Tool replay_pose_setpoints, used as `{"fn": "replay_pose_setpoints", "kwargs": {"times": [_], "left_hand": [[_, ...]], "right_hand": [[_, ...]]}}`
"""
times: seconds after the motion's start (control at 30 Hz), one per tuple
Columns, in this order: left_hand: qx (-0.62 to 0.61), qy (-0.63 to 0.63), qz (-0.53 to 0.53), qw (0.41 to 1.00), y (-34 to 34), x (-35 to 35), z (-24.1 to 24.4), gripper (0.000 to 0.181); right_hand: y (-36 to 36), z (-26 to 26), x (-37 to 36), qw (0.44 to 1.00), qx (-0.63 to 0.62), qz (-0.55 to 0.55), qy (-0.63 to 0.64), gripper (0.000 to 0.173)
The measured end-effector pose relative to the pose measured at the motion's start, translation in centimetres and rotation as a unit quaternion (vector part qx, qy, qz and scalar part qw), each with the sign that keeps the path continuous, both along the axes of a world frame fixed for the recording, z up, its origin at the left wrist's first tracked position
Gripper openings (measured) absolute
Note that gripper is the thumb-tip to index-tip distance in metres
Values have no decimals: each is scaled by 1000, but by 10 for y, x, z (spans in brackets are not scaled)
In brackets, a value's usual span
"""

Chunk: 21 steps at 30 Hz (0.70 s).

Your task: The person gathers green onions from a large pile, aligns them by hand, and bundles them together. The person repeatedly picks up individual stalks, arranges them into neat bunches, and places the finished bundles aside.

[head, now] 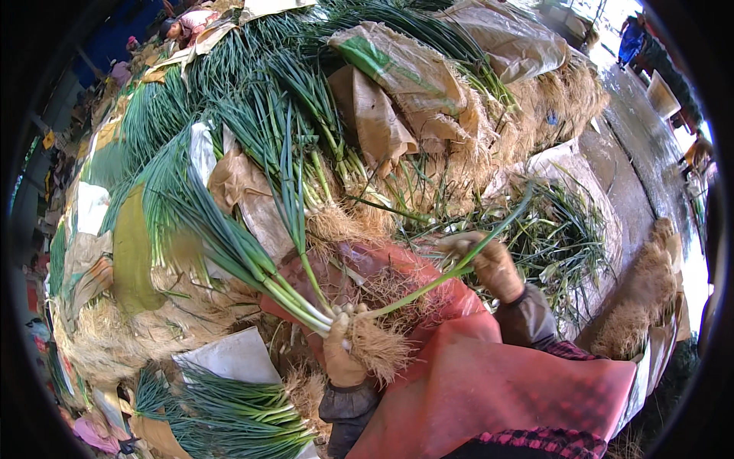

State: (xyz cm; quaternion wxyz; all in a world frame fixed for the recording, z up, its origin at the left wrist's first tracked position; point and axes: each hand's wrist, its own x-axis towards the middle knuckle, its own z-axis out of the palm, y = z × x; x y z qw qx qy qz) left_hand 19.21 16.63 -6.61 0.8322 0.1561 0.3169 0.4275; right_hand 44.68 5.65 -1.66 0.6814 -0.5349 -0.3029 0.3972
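Observation:
My left hand (344,350), in a tan work glove, grips a bunch of green onions (287,301) just above its fibrous roots (378,350). The leaves fan out to the upper left, with one slimmer stem standing more upright. A single bent stalk (421,291) leans from the same bunch to the upper right. It crosses in front of my gloved right hand (493,267), which is blurred; whether the fingers close on it is unclear. Beneath the bunch, a red plastic sheet (545,373) covers my lap, with loose root scraps (395,292) on it.
Large piles of green onions (241,74) rise ahead, partly under woven sacks (401,63). Stripped leaves (556,229) heap up on the right. More onions (246,407) lie at lower left beside a white sheet (229,356). Wet pavement (625,155) runs along the right; several people are farther off.

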Motion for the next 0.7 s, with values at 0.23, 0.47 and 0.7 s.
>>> {"fn": "replay_pose_setpoints", "kwargs": {"times": [0.23,0.47,0.7], "left_hand": [[52,88,-122,987,-7,13,2,26],[-45,-34,-127,990,-13,7,15,24],[-35,63,-192,979,-18,-5,24,24]], "right_hand": [[-211,-81,273,653,-460,-390,-458,36],[-1,-23,28,956,-235,52,-169,39],[96,-21,-67,896,-166,409,-54,26]]}}
